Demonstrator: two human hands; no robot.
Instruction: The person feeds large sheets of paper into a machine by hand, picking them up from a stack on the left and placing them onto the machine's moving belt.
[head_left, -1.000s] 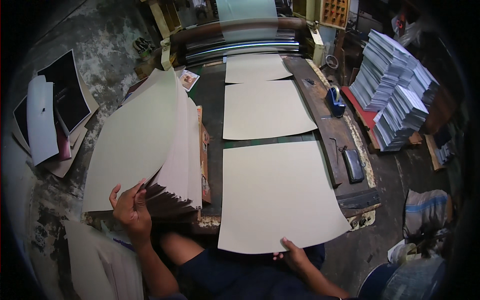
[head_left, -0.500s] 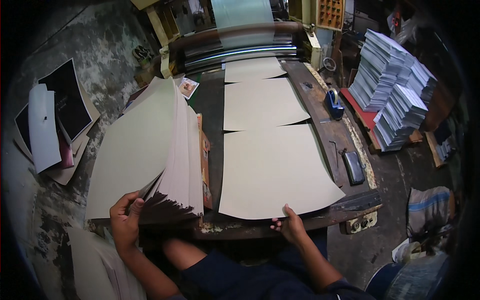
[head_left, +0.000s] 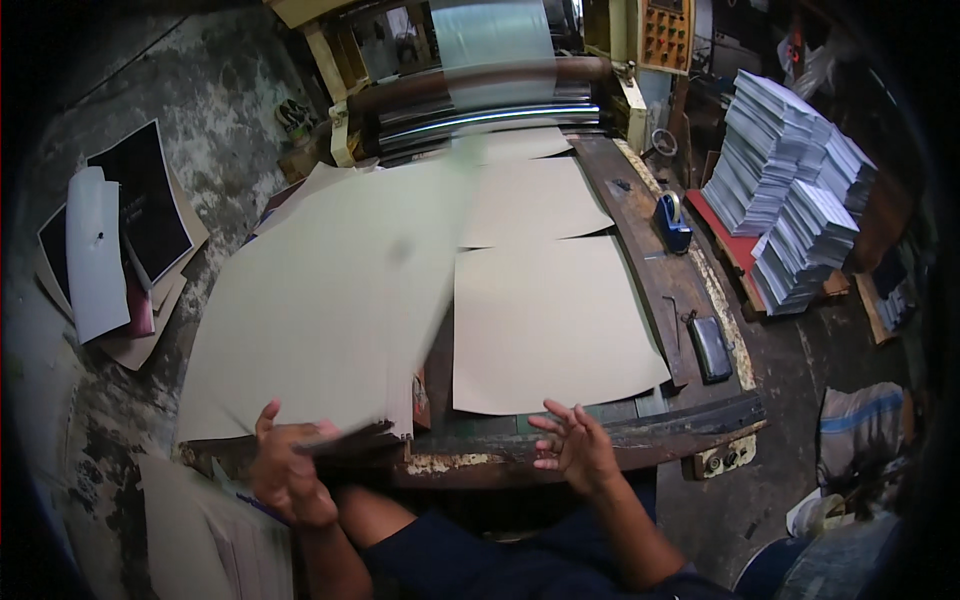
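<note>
A tall stack of large cream paper sheets [head_left: 300,290] lies on the left of the machine's feed table. Its top sheet is lifted, and its blurred right edge reaches over toward a row of sheets. My left hand [head_left: 295,470] is at the stack's near edge, by that sheet's near border; motion smears its fingers, so its grip cannot be made out. My right hand [head_left: 577,448] is open and holds nothing, fingers spread, just off the near edge of the closest sheet [head_left: 555,330] in the row. Overlapping sheets lead from there to shiny rollers [head_left: 490,115].
A blue tape dispenser [head_left: 672,225], a hex key [head_left: 672,325] and a dark pouch [head_left: 710,350] lie along the table's right side. Stacked paper bundles [head_left: 770,150] stand at the far right. More sheets [head_left: 200,530] sit below left; dark prints [head_left: 150,200] are further left.
The top sheet of the stack has swung up and rightward. My left hand has moved right and blurred. My right hand has come off the row's near sheet, which has slid toward the rollers.
</note>
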